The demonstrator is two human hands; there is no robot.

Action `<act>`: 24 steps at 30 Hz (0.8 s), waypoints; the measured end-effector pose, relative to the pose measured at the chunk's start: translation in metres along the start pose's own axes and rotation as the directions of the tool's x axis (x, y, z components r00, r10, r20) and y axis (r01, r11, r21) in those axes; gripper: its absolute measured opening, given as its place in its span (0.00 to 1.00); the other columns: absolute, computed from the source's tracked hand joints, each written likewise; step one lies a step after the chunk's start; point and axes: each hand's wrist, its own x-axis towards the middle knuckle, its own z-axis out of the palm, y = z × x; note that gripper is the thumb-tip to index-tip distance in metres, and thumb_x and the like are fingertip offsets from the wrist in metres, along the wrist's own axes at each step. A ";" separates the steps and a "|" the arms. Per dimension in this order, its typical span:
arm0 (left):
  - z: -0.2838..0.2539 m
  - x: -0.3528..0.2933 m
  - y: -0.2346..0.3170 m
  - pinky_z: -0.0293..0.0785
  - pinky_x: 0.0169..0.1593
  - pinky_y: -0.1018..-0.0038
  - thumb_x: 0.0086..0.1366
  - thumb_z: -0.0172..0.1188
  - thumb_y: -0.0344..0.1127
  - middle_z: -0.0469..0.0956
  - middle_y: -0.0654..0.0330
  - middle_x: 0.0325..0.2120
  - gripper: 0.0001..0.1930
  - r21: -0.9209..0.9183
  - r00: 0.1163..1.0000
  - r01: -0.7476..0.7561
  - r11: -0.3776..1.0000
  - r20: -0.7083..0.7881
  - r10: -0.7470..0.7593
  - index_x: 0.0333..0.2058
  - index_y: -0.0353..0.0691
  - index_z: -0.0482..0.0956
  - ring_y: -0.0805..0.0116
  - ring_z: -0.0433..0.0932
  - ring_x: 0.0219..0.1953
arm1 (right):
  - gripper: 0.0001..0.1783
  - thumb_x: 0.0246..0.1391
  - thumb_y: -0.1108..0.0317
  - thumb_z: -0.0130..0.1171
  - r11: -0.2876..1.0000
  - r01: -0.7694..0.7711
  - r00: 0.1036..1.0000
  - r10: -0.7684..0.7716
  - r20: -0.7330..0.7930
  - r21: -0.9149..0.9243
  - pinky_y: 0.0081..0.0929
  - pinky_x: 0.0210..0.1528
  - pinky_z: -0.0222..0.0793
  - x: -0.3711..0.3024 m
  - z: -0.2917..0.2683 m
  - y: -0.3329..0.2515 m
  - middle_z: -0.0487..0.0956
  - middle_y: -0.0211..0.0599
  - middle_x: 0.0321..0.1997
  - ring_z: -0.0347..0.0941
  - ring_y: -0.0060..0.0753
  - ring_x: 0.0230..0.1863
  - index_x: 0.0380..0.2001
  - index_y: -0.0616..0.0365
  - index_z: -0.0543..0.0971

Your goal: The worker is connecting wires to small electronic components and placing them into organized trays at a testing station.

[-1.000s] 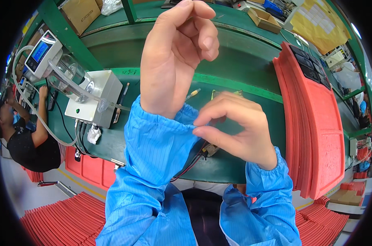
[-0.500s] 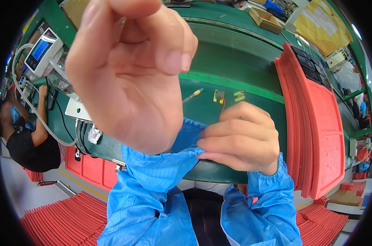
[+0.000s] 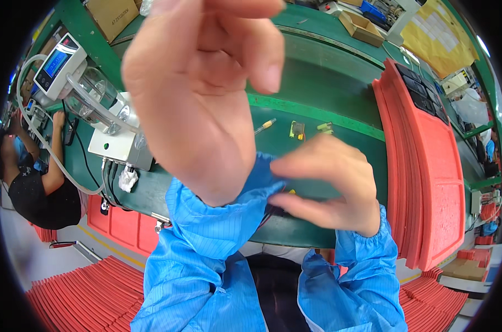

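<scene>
My left hand (image 3: 206, 94) is raised close to the camera, palm showing. Its fingers are loosely bent and apart, nothing visible in them, with some tips cut off by the upper edge. The blue striped sleeve (image 3: 215, 218) on that arm has a wide, gathered cuff. Beside this cuff is my right hand (image 3: 339, 180), blurred, with thumb and fingers spread apart around the cuff's right edge. Dark and red wires (image 3: 266, 214) and a small yellow piece (image 3: 291, 192) show beneath it. Beyond lie a yellow-ended clear tube (image 3: 266, 126), a small wired part (image 3: 297, 130) and green cylinders (image 3: 324, 128).
A white device with a display (image 3: 60, 66), a clear jar and hoses stands left on the green table (image 3: 339, 113). Red trays (image 3: 422, 177) are stacked at right, carrying black pieces (image 3: 420, 88). Another person (image 3: 43, 193) works at far left. An open cardboard box (image 3: 360, 29) sits on the shelf.
My right thumb and fingers have parted and let go of the left cuff. My left hand has shifted right and slightly up, uncovering more of the device and jar.
</scene>
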 end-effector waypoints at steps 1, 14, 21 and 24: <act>0.006 -0.002 -0.002 0.59 0.31 0.71 0.74 0.34 0.43 0.68 0.63 0.20 0.20 0.085 0.994 0.026 0.996 -0.105 -0.017 0.42 0.40 0.76 0.70 0.63 0.24 | 0.14 0.32 0.77 0.73 0.998 0.018 1.000 -0.017 0.011 -0.060 0.29 0.31 0.70 0.000 -0.002 0.006 0.82 0.38 0.31 0.75 0.37 0.30 0.27 0.58 0.82; 0.041 0.004 0.006 0.62 0.27 0.76 0.75 0.34 0.43 0.69 0.58 0.19 0.22 0.878 0.968 0.057 0.476 -0.166 0.190 0.40 0.31 0.73 0.71 0.65 0.20 | 0.12 0.27 0.74 0.69 0.945 0.290 0.953 -0.299 -0.041 -0.153 0.28 0.24 0.70 0.000 -0.001 0.011 0.80 0.41 0.35 0.75 0.37 0.27 0.18 0.59 0.74; 0.030 -0.003 0.015 0.62 0.28 0.76 0.74 0.38 0.42 0.71 0.58 0.20 0.20 0.852 0.977 0.028 0.522 -0.133 0.165 0.37 0.32 0.74 0.72 0.66 0.20 | 0.12 0.28 0.73 0.68 0.945 0.325 0.942 -0.326 -0.080 -0.033 0.29 0.25 0.72 0.007 -0.002 0.000 0.81 0.43 0.38 0.76 0.38 0.29 0.16 0.59 0.73; 0.028 -0.003 0.020 0.63 0.28 0.77 0.74 0.40 0.42 0.71 0.58 0.21 0.19 0.842 0.982 0.009 0.539 -0.110 0.156 0.36 0.32 0.75 0.72 0.67 0.21 | 0.11 0.29 0.73 0.67 0.990 0.106 0.993 -0.110 0.040 0.088 0.29 0.26 0.74 0.025 -0.009 -0.024 0.82 0.44 0.40 0.77 0.38 0.30 0.17 0.59 0.73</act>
